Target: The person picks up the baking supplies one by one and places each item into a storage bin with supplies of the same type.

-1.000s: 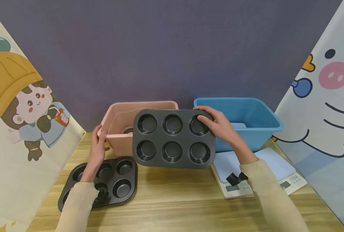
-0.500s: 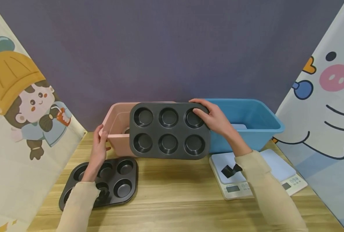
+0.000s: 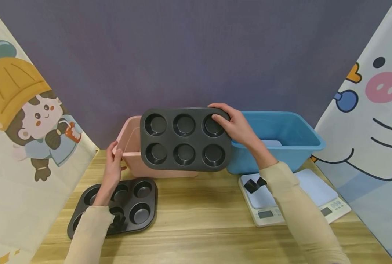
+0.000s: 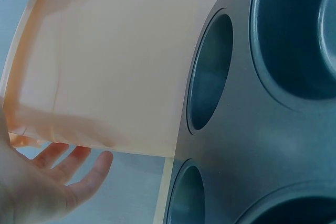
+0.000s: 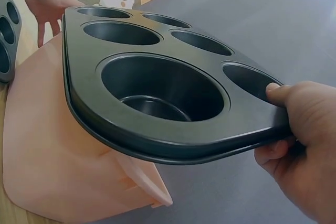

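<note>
Table [image 3: 209,238]: light wood-grain, streaky. Plain purple-grey backdrop [image 3: 196,55] behind; cartoon sheets at the sides: L sheet [image 3: 7,172] w/ a kid in a yellow hat, R sheet [image 3: 364,150] w/ a pink snout. Pink bin [image 3: 136,165] & blue bin [image 3: 291,157] stand side by side at the back; blue one has a pale item [image 3: 272,143] inside. 2 white scales, nearer scale [image 3: 258,198] & farther scale [image 3: 318,190], on table at R, just in front of blue bin, partly behind R sleeve [image 3: 298,205]. 2nd tray [image 3: 130,201] lies on table at L, partly under L forearm. Held tray [image 3: 185,139]: dark grey metal, slight sheen, rounded corners, 6 round cups in 2 rows of 3; it's up off the table, tilted w/ cups facing the head cam, hiding much of pink bin. R hand [image 3: 233,123]: fingers clamped on tray's R end, thumb [image 5: 275,93] at a cup's edge. L hand [image 3: 112,168] holds pink bin's near-L rim, lower fingers [image 4: 97,177] spread apart.
</note>
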The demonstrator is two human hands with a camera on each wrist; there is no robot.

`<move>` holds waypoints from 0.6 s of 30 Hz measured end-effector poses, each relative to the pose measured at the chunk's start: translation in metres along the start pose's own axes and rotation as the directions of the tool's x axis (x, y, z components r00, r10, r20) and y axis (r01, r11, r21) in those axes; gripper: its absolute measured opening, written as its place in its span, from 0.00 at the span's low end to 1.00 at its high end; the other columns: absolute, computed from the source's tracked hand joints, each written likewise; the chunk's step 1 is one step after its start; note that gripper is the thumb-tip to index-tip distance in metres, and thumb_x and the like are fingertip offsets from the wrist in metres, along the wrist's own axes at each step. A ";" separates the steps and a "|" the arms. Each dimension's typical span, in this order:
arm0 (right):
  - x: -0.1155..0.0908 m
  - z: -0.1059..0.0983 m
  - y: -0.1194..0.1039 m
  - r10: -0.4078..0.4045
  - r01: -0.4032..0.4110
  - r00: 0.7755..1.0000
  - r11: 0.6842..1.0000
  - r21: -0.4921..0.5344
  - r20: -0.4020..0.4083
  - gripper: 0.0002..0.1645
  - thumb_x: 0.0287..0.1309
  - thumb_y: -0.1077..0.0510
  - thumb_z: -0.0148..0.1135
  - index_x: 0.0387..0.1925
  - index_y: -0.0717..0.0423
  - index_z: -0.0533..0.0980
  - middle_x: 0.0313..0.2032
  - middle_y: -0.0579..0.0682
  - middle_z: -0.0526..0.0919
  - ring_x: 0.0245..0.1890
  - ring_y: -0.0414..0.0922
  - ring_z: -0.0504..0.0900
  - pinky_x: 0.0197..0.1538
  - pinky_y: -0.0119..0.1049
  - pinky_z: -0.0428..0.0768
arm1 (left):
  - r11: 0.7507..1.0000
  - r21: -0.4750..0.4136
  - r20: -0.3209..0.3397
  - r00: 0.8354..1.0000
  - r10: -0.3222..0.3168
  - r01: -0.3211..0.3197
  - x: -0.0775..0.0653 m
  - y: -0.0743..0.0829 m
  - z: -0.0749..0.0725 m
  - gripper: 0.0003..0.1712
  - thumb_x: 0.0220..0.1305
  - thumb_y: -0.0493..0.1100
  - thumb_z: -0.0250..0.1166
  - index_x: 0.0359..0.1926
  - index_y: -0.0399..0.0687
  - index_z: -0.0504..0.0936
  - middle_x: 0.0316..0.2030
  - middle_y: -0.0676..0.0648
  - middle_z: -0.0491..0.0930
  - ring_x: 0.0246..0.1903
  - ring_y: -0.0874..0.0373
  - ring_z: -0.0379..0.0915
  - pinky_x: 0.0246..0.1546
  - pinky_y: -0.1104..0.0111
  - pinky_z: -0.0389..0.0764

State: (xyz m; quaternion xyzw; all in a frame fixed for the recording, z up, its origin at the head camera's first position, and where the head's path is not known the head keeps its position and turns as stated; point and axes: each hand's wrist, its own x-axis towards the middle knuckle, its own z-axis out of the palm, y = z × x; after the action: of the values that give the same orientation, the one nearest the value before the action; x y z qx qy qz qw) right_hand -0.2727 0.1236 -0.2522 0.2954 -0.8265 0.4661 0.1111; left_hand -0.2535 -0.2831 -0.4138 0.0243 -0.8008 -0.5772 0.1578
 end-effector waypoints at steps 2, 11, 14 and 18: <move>0.006 0.002 0.005 -0.009 0.009 1.000 1.000 0.012 -0.004 0.24 0.72 0.57 0.54 0.67 0.53 0.71 0.49 0.61 0.80 0.30 0.51 0.84 0.36 0.37 0.80 | 1.000 -0.001 0.002 1.000 0.000 0.000 0.000 0.000 -0.001 0.33 0.79 0.58 0.38 0.78 0.57 0.43 0.73 0.36 0.52 0.62 0.40 0.61 0.44 0.59 0.73; 0.027 0.012 0.022 -0.089 0.092 0.993 0.995 0.037 -0.081 0.23 0.70 0.52 0.58 0.64 0.45 0.74 0.57 0.50 0.79 0.45 0.46 0.82 0.45 0.40 0.81 | 0.999 -0.036 -0.019 0.999 -0.032 0.031 -0.001 0.001 0.001 0.32 0.79 0.58 0.39 0.77 0.58 0.44 0.74 0.38 0.51 0.66 0.40 0.60 0.50 0.52 0.72; 0.030 0.014 0.021 -0.115 0.117 0.987 0.993 0.019 -0.109 0.23 0.70 0.51 0.58 0.64 0.45 0.74 0.57 0.48 0.80 0.46 0.45 0.82 0.45 0.39 0.82 | 0.999 -0.039 -0.016 0.999 -0.038 0.038 -0.003 0.002 0.001 0.32 0.79 0.57 0.40 0.77 0.58 0.44 0.75 0.39 0.49 0.67 0.40 0.59 0.52 0.50 0.72; 0.035 0.019 0.022 -0.149 0.152 0.976 0.988 0.005 -0.158 0.22 0.69 0.51 0.59 0.63 0.44 0.75 0.56 0.46 0.81 0.47 0.46 0.82 0.47 0.39 0.81 | 0.999 -0.029 -0.019 0.999 -0.038 0.038 -0.003 0.003 0.000 0.31 0.79 0.55 0.40 0.76 0.55 0.44 0.75 0.38 0.49 0.68 0.41 0.58 0.51 0.54 0.72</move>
State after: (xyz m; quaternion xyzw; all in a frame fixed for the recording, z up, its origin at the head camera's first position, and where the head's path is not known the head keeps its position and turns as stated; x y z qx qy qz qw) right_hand -0.3115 0.1030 -0.2616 0.3204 -0.7866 0.4850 0.2084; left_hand -0.2500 -0.2812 -0.4118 0.0431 -0.7903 -0.5912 0.1551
